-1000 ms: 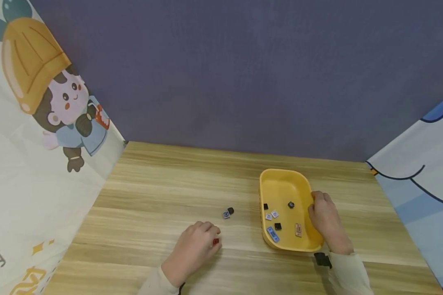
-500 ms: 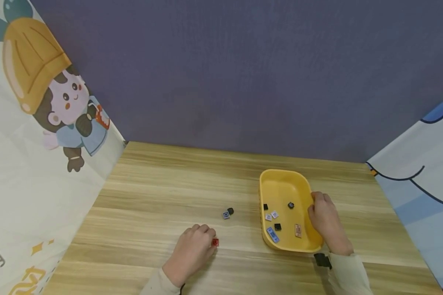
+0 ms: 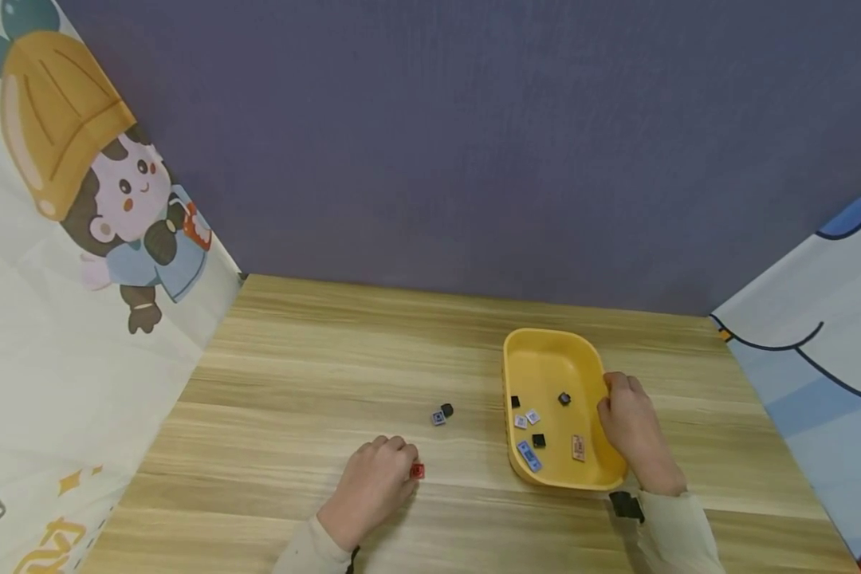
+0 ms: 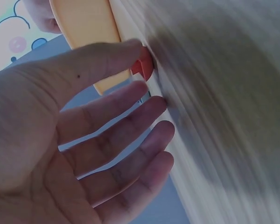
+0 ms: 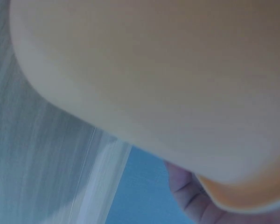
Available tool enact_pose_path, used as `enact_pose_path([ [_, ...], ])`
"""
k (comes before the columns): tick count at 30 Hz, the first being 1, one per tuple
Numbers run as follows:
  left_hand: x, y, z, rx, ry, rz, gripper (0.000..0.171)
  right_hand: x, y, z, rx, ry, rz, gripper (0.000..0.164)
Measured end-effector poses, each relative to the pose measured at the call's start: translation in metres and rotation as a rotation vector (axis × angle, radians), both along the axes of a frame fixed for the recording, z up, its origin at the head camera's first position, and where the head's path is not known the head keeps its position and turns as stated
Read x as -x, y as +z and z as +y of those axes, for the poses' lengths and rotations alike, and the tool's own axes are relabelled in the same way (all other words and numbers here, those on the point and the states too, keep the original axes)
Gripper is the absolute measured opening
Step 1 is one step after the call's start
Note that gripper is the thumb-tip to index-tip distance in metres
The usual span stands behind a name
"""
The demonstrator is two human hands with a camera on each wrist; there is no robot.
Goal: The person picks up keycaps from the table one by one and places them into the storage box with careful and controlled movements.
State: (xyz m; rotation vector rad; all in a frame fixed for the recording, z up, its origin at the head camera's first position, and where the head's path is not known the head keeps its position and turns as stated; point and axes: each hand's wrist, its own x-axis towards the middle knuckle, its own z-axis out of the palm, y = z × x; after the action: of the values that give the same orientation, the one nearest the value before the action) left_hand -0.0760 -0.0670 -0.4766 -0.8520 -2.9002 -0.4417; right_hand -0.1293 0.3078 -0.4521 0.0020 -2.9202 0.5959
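My left hand [image 3: 373, 486] is low at the table, beside a small red toy brick [image 3: 417, 470]. In the left wrist view, the thumb tip overlaps the red brick [image 4: 144, 65] and the index fingertip lies just below it. The other fingers are extended and spread, touching nothing else. My right hand [image 3: 631, 430] grips the right rim of a yellow plastic basket [image 3: 554, 336]. In the right wrist view, the basket wall [image 5: 149, 84] covers most of that hand's fingers. Inside the basket lie a blue piece [image 3: 528, 456], an orange piece [image 3: 578, 448], and several small white and black pieces.
A grey square piece [image 3: 439, 418] and a black round piece [image 3: 447, 410] lie together on the wooden table [image 3: 316, 359], between the left hand and the basket. A dark blue wall [image 3: 473, 159] rises behind the table. Printed sheets [image 3: 29, 383] flank it.
My left fingers have drawn back slightly to the left, leaving more of the red brick uncovered beside them. The brick has turned a little. My right hand and the basket have stayed put.
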Motion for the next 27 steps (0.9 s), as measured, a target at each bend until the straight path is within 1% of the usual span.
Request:
enact_pose_path([
  [6,0.0015,-0.0003,-0.0006,-0.008,0.006,-0.012,0.022,0.0002,-0.0001,0.0007,-0.002,0.005,0.001,0.033],
  [12,0.0022,-0.002,-0.0003,-0.017,0.016,-0.008,0.02,-0.0003,0.0004,0.0,-0.003,0.009,0.015,0.032],
  [18,0.0035,-0.0036,-0.0009,-0.015,0.027,-0.005,0.017,0.0004,0.0011,-0.0011,0.001,0.007,0.004,0.032],
  [27,0.0042,-0.0044,-0.0015,-0.021,0.012,0.01,0.018,-0.0001,0.0006,-0.0005,0.007,0.012,0.011,0.032],
])
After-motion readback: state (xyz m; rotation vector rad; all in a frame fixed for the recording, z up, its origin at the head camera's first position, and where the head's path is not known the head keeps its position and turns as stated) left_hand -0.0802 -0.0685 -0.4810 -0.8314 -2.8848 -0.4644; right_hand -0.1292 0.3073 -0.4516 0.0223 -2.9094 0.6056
